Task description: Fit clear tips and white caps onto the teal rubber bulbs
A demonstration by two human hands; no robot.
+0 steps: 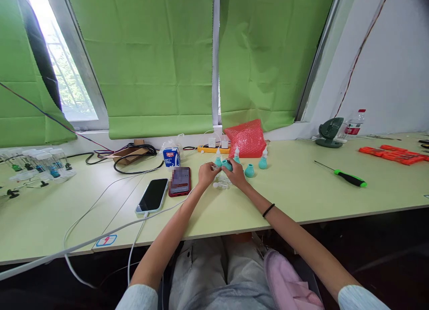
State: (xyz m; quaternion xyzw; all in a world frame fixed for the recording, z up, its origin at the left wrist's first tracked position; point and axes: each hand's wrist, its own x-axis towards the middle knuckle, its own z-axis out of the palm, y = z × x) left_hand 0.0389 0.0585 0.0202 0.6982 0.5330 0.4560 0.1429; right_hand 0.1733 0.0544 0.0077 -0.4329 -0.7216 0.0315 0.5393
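Reaches over the near edge of the pale yellow-green bench (295, 198). Pinches a teal, rounded, hollow bulb (227, 165) with the right hand (236, 173), between near and far edges; curls the left hand (207, 174) just beside, cannot tell whether pinching. Has a red-cased, rectangular phone (180, 182) near leftward, wider room rightward to a black-and-green-handled metal screwdriver (350, 178).

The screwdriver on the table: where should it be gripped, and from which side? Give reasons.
Probably best by its thick black-and-green handle, reaching down from above on the near right side. It lies flat, handle end nearer and to the right, thin shaft pointing left and away.
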